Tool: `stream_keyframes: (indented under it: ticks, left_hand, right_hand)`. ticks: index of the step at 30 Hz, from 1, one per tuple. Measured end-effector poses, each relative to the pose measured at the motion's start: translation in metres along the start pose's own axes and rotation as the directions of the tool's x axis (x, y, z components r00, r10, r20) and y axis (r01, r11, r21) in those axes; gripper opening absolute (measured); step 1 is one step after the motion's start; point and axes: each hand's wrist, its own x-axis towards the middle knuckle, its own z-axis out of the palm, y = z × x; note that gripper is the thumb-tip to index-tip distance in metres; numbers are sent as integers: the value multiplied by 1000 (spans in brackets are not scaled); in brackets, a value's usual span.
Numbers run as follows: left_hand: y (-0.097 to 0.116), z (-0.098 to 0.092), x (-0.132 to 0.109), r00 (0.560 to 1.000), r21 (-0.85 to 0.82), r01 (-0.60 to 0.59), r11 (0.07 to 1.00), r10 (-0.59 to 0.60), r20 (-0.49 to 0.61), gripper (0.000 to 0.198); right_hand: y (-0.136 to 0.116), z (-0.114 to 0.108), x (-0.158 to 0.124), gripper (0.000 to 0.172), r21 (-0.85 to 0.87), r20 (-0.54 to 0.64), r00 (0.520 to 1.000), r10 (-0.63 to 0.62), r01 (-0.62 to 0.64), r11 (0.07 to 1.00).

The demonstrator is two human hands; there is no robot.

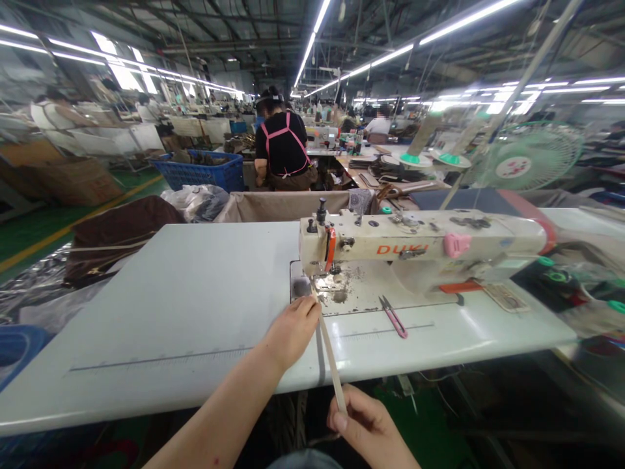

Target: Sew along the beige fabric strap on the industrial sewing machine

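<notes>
Left hand point(293, 329): pinches pale strip point(330, 352) at sewing machine point(420, 241)
Right hand point(366, 423): apart, pinches strip past table's point(209, 286) front edge

Pale strip point(331, 355), one, stretched between left-hand grip point(293, 329) and right-hand grip point(365, 420); sewing machine point(361, 244), pink snips point(396, 323) sat on tabletop point(215, 286).

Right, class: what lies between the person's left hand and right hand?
In the head view, a pale strip runs from the left hand over the table and past its front edge to the right hand.

Overhead tube lights point(466, 23) glare; the outer edges blur and stretch.
</notes>
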Motion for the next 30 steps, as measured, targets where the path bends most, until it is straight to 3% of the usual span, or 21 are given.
stream_keyframes:
  ticks: [3, 7, 15, 30]
  left_hand:
    - [1, -3, 0, 999, -38, 21, 999, -22, -25, 23]
    - [3, -7, 1, 998, -41, 24, 999, -26, -54, 20]
    - [2, -4, 0, 999, -16, -3, 1000, 2, -44, 24]
    - [0, -3, -1, 999, -70, 20, 997, -23, -43, 24]
  right_hand:
    - [-3, 0, 2, 43, -154, -60, 995, -82, 72, 985]
    - [-9, 4, 6, 35, -241, -138, 986, -94, 59, 969]
    - [-15, 11, 10, 55, 73, -75, 991, 108, -103, 992]
    - [-10, 8, -4, 52, 201, -65, 982, 175, -158, 967]
